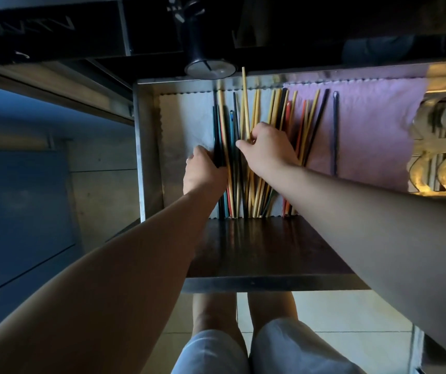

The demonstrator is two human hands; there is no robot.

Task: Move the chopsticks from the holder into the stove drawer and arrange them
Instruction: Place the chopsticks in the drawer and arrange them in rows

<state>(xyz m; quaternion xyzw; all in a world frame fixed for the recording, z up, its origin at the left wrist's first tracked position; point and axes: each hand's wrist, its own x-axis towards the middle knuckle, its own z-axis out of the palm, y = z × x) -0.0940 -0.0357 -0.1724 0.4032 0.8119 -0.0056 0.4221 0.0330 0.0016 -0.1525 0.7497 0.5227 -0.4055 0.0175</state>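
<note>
Most mixed wooden and coloured chopsticks [270,147] already lie in the steel drawer [146,147]; the right hand [266,149] grip pinches one pale stick [245,103], the left hand [203,171] grip clasps dark ones [216,125] beside it; straightening remains.

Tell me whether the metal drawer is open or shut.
Open: the steel drawer is pulled out, with mixed wooden and coloured chopsticks exposed inside.
</note>
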